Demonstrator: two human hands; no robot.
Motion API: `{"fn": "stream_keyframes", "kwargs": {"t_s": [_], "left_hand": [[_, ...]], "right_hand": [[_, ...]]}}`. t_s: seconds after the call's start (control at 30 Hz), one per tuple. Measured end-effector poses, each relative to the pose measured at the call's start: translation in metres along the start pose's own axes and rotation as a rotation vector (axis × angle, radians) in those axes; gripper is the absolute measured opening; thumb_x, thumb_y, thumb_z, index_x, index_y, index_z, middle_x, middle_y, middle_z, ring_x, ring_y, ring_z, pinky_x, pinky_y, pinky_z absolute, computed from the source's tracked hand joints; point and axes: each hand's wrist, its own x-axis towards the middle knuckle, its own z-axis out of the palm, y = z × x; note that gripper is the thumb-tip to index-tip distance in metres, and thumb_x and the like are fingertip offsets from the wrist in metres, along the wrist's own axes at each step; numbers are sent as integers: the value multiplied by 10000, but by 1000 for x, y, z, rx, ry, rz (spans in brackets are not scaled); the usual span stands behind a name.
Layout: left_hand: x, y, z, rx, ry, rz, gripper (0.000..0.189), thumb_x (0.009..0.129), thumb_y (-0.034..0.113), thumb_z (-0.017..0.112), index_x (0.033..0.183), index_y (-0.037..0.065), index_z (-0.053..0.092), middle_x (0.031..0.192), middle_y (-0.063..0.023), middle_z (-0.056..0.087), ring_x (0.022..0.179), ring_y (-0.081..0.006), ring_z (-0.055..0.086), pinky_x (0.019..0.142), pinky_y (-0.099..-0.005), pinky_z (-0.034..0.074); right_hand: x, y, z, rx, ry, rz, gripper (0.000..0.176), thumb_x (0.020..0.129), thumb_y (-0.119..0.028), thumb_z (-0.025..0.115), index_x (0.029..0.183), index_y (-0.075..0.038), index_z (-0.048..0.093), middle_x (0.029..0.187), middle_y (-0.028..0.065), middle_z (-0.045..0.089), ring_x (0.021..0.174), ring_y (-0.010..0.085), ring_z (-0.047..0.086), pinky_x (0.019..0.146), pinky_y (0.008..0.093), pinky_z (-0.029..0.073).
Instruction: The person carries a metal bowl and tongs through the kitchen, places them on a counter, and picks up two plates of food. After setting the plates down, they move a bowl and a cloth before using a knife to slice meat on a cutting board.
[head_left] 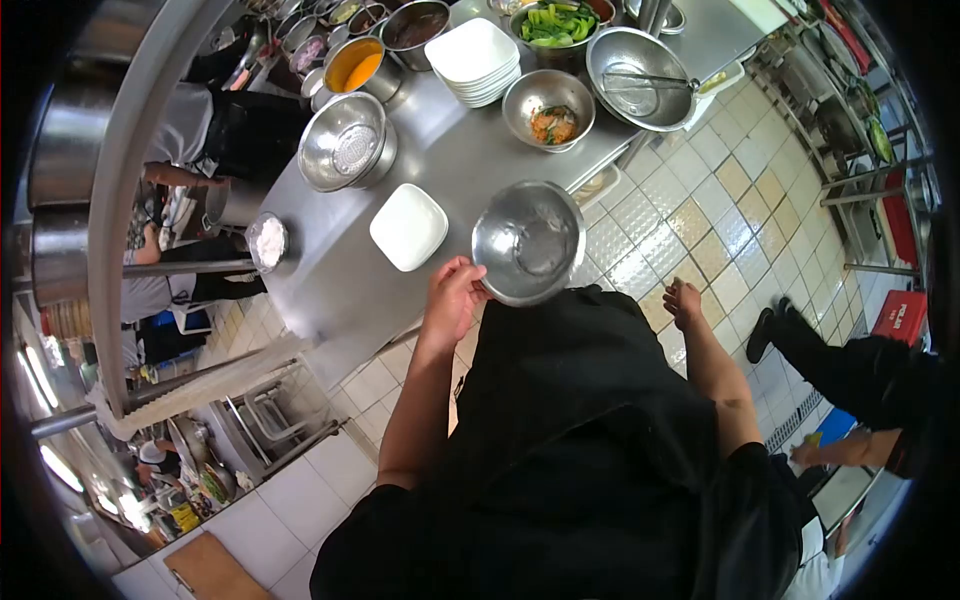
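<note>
My left hand (pixel 457 296) grips the rim of a steel bowl (pixel 530 245), which is tilted toward me over the edge of the steel counter (pixel 345 260). Only a little residue shows inside it. Off to my right side, above the tiled floor, my right hand (pixel 683 303) has its fingers curled; what they hold, if anything, is too small to tell. A white square dish (pixel 409 227) sits on the counter left of the bowl. Beyond the held bowl stands another steel bowl with orange and green food (pixel 553 124).
Stacked white plates (pixel 473 60), a colander (pixel 343 142), a bowl with a whisk (pixel 640 78), leafy greens (pixel 556 24) and an orange liquid pot (pixel 355 66) stand farther back. People are at the left; another person's legs and arm (pixel 850 449) are at the right.
</note>
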Motion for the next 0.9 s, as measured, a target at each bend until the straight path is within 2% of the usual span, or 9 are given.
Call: {"fn": "stream_keyframes", "kwargs": {"t_s": [0.1,0.13,0.23,0.3,0.43,0.47,0.5,0.67,0.9], "left_hand": [[12,3,-10,-68,-14,92,111,831,84,567,736,62,515,734,-68,595,678,-172,619,645,-343,539],[14,7,-10,-47,-8,90,114,829,90,558,738,101,490,759,-41,591,674,-158,605,666,-342,532],[20,17,-8,-35,12,133,125,832,83,554,732,101,481,749,-39,584,695,-160,610,685,-349,536],[26,20,-9,-70,32,167,123,832,85,560,729,86,493,741,-58,596,691,-173,621,690,-349,540],[29,26,-6,-88,68,187,121,831,80,568,727,74,505,731,-77,609,690,-186,630,699,-343,540],[30,27,-6,-85,66,187,121,831,80,568,727,74,505,731,-77,609,690,-186,630,699,-343,540],[30,27,-8,-73,86,176,122,829,76,569,725,77,506,733,-72,607,693,-182,628,702,-341,539],[33,25,-12,-76,121,150,127,826,79,576,720,84,508,736,-53,599,690,-169,617,701,-334,537],[37,32,-13,-29,131,163,126,812,91,600,723,88,512,733,-44,594,677,-161,593,666,-317,492]], "right_hand": [[-8,-3,12,-75,-12,-8,212,878,-274,552,972,-90,501,872,63,569,729,200,576,615,326,460],[-9,2,13,-78,-30,0,246,876,-290,563,994,-84,497,915,72,581,758,208,587,618,332,465],[-17,22,10,-191,-28,30,263,860,-285,571,954,-44,528,896,103,610,733,225,598,605,343,470],[4,50,-10,-512,-66,-118,269,850,-270,565,933,-15,553,884,120,631,701,226,600,592,353,475],[2,74,-39,-637,-213,-192,239,849,-229,545,916,0,568,856,133,638,709,230,603,595,358,481],[2,70,-45,-1305,-254,-379,225,854,-224,546,959,-25,561,854,118,625,703,227,591,583,350,469],[1,71,-45,-1303,-254,-378,225,854,-224,546,959,-25,561,854,118,625,703,227,591,583,350,469],[-16,88,-43,-462,-29,24,239,845,-236,587,1009,-73,525,883,78,601,653,197,554,567,327,438],[-39,70,-11,-395,-10,30,234,839,-226,600,971,-42,540,801,79,599,582,162,495,515,315,389]]}}
